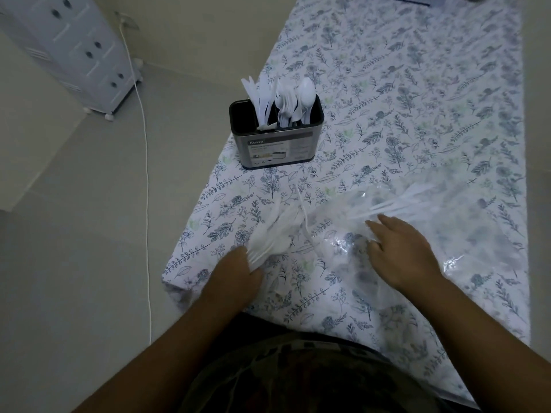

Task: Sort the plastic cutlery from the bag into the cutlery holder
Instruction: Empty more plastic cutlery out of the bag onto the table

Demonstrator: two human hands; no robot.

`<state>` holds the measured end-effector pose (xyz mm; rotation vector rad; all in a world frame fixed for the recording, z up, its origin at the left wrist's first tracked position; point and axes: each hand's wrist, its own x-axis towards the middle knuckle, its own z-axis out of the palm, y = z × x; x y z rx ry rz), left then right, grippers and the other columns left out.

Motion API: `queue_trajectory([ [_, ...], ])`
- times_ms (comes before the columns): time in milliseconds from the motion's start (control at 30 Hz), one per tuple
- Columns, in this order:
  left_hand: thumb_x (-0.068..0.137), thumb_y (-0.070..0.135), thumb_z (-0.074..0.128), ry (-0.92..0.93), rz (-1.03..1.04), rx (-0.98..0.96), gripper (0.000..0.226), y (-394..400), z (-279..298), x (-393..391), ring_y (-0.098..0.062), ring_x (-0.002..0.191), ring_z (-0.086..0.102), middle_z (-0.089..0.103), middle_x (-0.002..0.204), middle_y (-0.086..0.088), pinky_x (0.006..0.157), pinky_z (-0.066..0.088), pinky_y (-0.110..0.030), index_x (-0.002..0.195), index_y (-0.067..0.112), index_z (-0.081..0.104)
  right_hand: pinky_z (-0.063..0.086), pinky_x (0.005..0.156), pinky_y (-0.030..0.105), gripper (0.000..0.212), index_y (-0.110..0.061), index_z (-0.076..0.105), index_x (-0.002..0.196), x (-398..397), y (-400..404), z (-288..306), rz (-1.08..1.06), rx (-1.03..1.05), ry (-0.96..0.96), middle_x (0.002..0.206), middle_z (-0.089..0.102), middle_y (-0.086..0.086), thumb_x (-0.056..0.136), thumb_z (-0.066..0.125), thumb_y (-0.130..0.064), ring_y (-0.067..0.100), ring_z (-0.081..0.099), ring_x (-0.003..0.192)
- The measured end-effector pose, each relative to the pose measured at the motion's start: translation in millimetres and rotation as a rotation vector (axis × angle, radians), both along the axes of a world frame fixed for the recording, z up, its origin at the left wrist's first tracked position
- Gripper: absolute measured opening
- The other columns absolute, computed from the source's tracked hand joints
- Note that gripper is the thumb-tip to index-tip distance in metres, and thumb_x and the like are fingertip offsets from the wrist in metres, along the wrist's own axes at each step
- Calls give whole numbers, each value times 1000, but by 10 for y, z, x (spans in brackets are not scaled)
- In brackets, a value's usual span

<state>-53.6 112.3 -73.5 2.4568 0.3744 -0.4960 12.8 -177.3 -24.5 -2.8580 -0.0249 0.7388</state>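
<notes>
Left hand (238, 271) grips blurred cutlery (269, 234); right hand (408, 251) spread on bag (447, 222) near holder (275, 138).

The cutlery holder (277, 141) near the left edge of the floral tablecloth (417, 120) carries a label (280, 152) on its front wall. The brand "Kasso" stands in white at the label's top left corner. The smaller print and pictures below it are too blurred to read.
</notes>
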Motion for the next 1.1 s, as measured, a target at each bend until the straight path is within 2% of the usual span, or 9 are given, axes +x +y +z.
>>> queue_trajectory([
  [133, 91, 39, 60, 3, 128, -56, 33, -277, 44, 258, -15, 84, 55, 55, 94, 2, 59, 37, -22, 109, 12, 51, 23, 124, 50, 65, -16, 46, 152, -109, 68, 28, -19, 41, -20, 164, 35, 9, 96, 29, -45, 28, 27, 153],
  [300, 85, 49, 68, -24, 74, -8, 61, -431, 33, 405, -25, 109, 54, 55, 117, -8, 89, 51, -39, 126, 9, 47, 19, 126, 45, 56, -16, 41, 155, -191, 70, 64, -57, 84, -47, 166, 32, 4, 104, 43, -39, 23, 24, 154],
  [500, 85, 56, 63, -86, -57, 58, 84, -468, 37, 318, -30, 127, 45, 44, 136, -14, 102, 47, -46, 147, 11, 28, 22, 122, 34, 61, -27, 34, 158, -300, 112, 136, -162, 247, -69, 164, 35, -4, 103, 46, -49, 16, 27, 152],
  [567, 88, 53, 61, -149, -92, 78, 80, -513, 94, 279, -26, 125, 43, 42, 135, -12, 100, 46, -38, 149, 12, 28, 23, 121, 32, 59, -30, 37, 157, -316, 112, 138, -176, 268, -70, 163, 36, -6, 102, 46, -50, 14, 28, 151],
  [633, 92, 44, 60, -235, -144, 2, 61, -590, 167, 242, -18, 117, 45, 46, 127, -5, 94, 44, -30, 142, 14, 40, 24, 120, 30, 59, -29, 38, 157, -327, 102, 134, -194, 291, -74, 163, 38, -6, 102, 47, -50, 14, 31, 150],
  [733, 98, 30, 52, -318, -415, -161, 38, -799, 206, 199, -16, 115, 50, 56, 124, -3, 100, 45, -34, 132, 14, 55, 28, 117, 30, 60, -26, 37, 157, -337, 87, 144, -226, 317, -81, 161, 40, -5, 103, 48, -48, 15, 35, 149],
  [900, 104, 24, 43, -314, -891, -77, 45, -1124, -68, 206, -24, 142, 37, 44, 152, -10, 120, 29, -39, 147, 10, 45, 46, 99, 32, 51, -28, 40, 155, -337, 89, 251, -202, 249, -70, 141, 63, 1, 106, 42, -42, 20, 58, 127],
  [1033, 104, 25, 42, -303, -983, 17, 49, -1097, -241, 211, -23, 150, 24, 32, 161, -8, 124, 13, -35, 151, 12, 39, 49, 87, 32, 44, -34, 47, 150, -383, 31, 416, -258, 242, -230, 127, 71, -1, 107, 39, -38, 21, 64, 113],
  [1100, 102, 24, 43, -223, -957, -68, 48, -1047, -248, 221, -20, 150, 24, 33, 161, -5, 125, 12, -33, 149, 14, 43, 46, 86, 29, 44, -37, 47, 150, -406, -25, 467, -311, 281, -264, 130, 70, -4, 106, 41, -39, 17, 64, 112],
])
